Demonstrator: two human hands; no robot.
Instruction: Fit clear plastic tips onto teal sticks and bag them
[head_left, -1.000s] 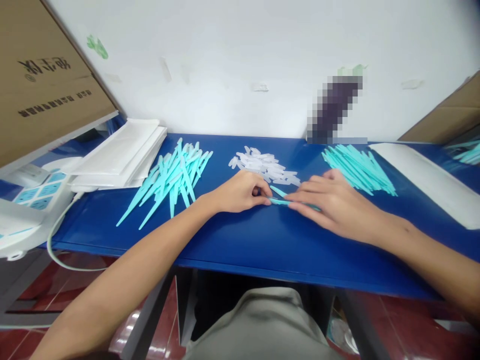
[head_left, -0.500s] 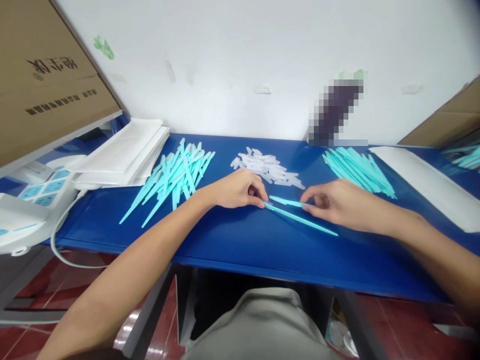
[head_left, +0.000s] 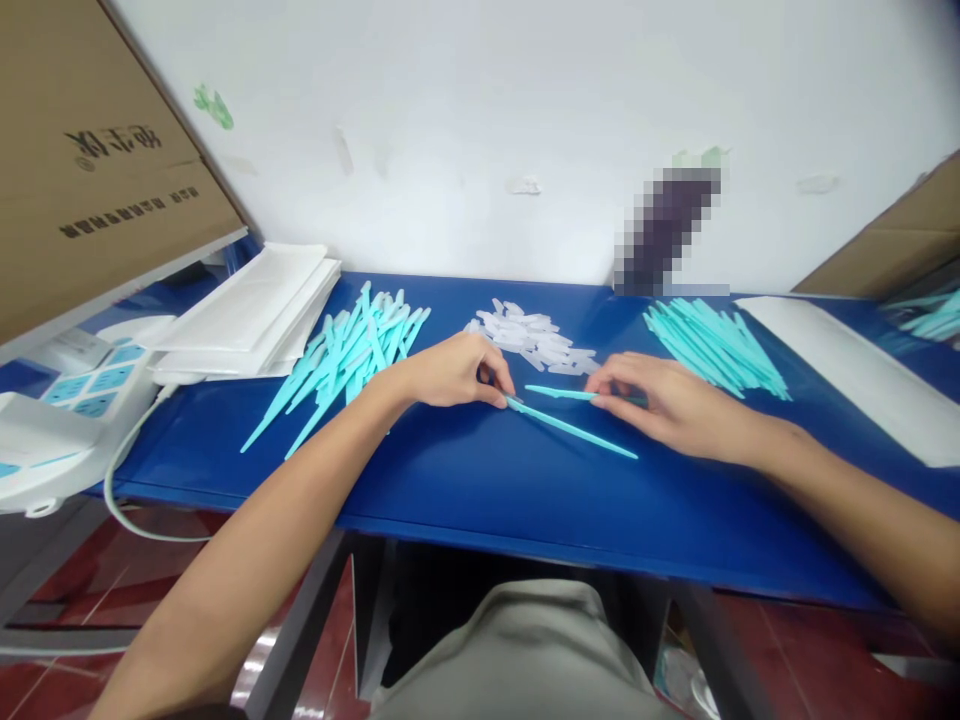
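Compared with a second ago, your left hand (head_left: 457,372) and right hand (head_left: 660,395) are farther apart, so each now has a separate turquoise stick. Your left thumb and fingers pinch one end of the left stick (head_left: 574,430), which slants down to the right above the blue surface (head_left: 480,490). Your right fingertips pinch the right stick (head_left: 559,393), its free end pointing left, near the other stick. Behind your hands lies a heap of translucent white pieces (head_left: 529,340), between a left pile of turquoise sticks (head_left: 367,345) with pale ends and a right pile of plain ones (head_left: 712,345). The cardboard box (head_left: 97,130) at far left hides its contents; you cannot tell whether the flat white sleeves (head_left: 240,300) beside it hold anything.
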